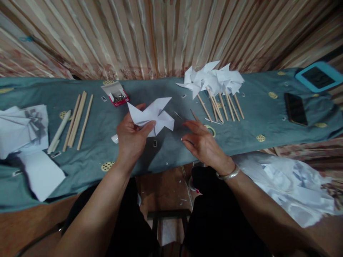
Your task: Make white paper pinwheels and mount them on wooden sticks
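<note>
Gripping a white folded paper pinwheel (152, 114), the left hand (131, 137) steadies it. The right hand (202, 141), released, skims the teal-clothed surface (268, 117). Fastening the folds probably calls for fingertip precision.

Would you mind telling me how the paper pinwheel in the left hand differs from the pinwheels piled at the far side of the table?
The held pinwheel is a single one with no stick, while the piled pinwheels are several, each seemingly on a wooden stick. The held pinwheel is gripped by the left hand above the cloth; the piled pinwheels lie untouched on it. Both are folded from white paper.
</note>
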Motion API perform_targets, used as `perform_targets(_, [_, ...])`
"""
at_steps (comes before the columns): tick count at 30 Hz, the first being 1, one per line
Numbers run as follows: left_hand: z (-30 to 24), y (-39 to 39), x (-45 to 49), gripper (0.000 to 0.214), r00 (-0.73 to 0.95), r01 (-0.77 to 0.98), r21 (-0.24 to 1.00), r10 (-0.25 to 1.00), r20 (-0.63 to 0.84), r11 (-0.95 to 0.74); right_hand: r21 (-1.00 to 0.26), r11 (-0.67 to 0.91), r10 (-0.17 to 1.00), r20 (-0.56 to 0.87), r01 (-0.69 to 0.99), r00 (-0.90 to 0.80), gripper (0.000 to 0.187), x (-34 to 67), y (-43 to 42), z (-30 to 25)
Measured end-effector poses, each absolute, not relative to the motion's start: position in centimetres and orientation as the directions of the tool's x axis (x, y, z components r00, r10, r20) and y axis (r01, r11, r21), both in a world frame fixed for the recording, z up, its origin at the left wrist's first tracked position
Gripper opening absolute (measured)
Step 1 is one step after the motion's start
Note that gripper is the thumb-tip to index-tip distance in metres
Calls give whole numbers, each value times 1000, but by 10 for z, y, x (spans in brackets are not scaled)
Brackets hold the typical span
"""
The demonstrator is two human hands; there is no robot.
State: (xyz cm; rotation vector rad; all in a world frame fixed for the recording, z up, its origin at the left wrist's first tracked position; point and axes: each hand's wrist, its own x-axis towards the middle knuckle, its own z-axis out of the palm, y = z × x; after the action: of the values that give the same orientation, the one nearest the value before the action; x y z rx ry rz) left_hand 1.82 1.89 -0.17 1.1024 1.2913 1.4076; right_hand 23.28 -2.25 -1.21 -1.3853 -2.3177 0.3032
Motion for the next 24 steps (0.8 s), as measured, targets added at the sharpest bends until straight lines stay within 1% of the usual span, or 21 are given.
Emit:
perform_targets(4, [-1, 19, 18, 45, -208, -52, 998, 978, 29, -41, -490, 389, 921, 200, 780, -333, 15, 235, -29, -6])
perform_targets(7, [-1, 19, 18, 45, -207, -63, 997, 978, 25, -39, -524, 376, 925, 163, 764, -344, 12, 234, -33, -1])
perform_targets(15, [-3, 18, 20, 44, -192, -71, 997, 981, 17, -32, -470, 451, 892, 231, 759, -388, 11, 227, -29, -8])
perform_targets(18, [-5, 18, 20, 45, -188, -65, 997, 982, 22, -35, -479, 466, 885, 236, 744, -402, 16, 226, -25, -13])
perform_targets(20, [-5, 18, 20, 44, -188, -58, 998, 982, 26, -38, -533, 430, 902, 224, 729, -368, 17, 225, -22, -16])
perform_targets(24, [-4, 18, 20, 43, -188, -47, 999, 982, 17, -26, -660, 325, 942, 169, 677, -289, 11, 227, -17, -22])
